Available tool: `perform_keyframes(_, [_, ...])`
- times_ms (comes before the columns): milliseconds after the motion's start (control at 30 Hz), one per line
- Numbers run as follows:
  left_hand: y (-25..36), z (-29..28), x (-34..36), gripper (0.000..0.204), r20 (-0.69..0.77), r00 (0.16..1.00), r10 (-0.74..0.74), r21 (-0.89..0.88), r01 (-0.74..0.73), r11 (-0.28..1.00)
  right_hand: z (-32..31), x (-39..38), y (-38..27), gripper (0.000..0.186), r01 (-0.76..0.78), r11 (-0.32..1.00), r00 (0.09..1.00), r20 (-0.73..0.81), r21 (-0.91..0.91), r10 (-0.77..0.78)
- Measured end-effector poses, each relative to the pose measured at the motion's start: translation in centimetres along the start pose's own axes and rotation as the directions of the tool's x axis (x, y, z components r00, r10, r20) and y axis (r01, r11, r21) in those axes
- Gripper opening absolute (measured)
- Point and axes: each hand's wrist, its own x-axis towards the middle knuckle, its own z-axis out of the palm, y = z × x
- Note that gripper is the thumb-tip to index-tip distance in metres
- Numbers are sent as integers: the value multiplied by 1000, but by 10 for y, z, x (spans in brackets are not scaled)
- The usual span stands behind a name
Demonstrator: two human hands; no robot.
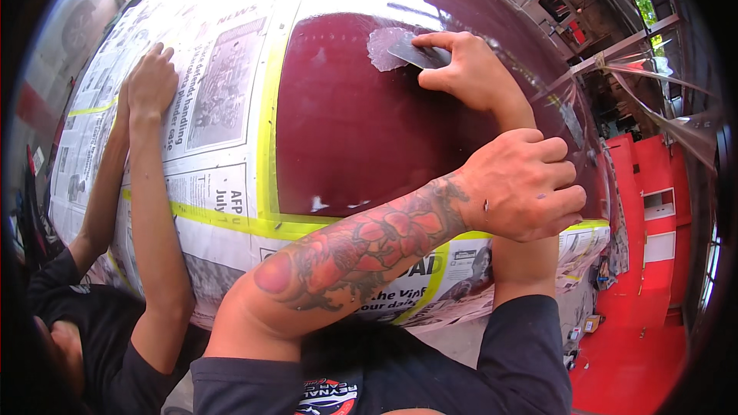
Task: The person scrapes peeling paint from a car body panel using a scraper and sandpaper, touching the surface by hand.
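Note:
My right hand (480, 69) pinches a thin grey putty spreader (419, 54) between thumb and fingers. Its edge meets a rough pinkish-grey patch of filler (384, 48) on a glossy maroon car panel (346, 123). My tattooed left forearm crosses in front of my right arm. At its end, my left hand (530, 184) is closed in a fist, back of the hand toward me; whatever its fingers may hold is hidden. Yellow masking tape (267, 131) edges the maroon area, and newspaper (215, 77) covers the surface to the left and below.
At the left, a co-worker in a dark shirt reaches over the newspaper, hands (152, 81) together on it. Red shelving or panels (653, 207) and a red floor (623, 369) lie to the right. Clear plastic sheeting (676, 127) hangs from a metal frame at the upper right.

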Motion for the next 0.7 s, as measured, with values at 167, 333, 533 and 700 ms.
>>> perform_keyframes(167, [0,-2,0,25,-6,1000,5,7,-5,1000,-9,2,-17,59,-81,995,994,65,-59,85])
perform_keyframes(333, [1,-2,-1,24,-9,1000,1,5,-1,1000,-8,3,-24,58,-119,990,989,77,-75,125])
perform_keyframes(533, [2,1,0,24,-16,1000,6,-1,-6,1000,1,8,-4,58,-54,998,998,-11,-44,54])
perform_keyframes(700, [1,-1,-1,24,13,1000,-2,7,1,1000,-2,4,-29,66,-165,986,984,71,-11,165])
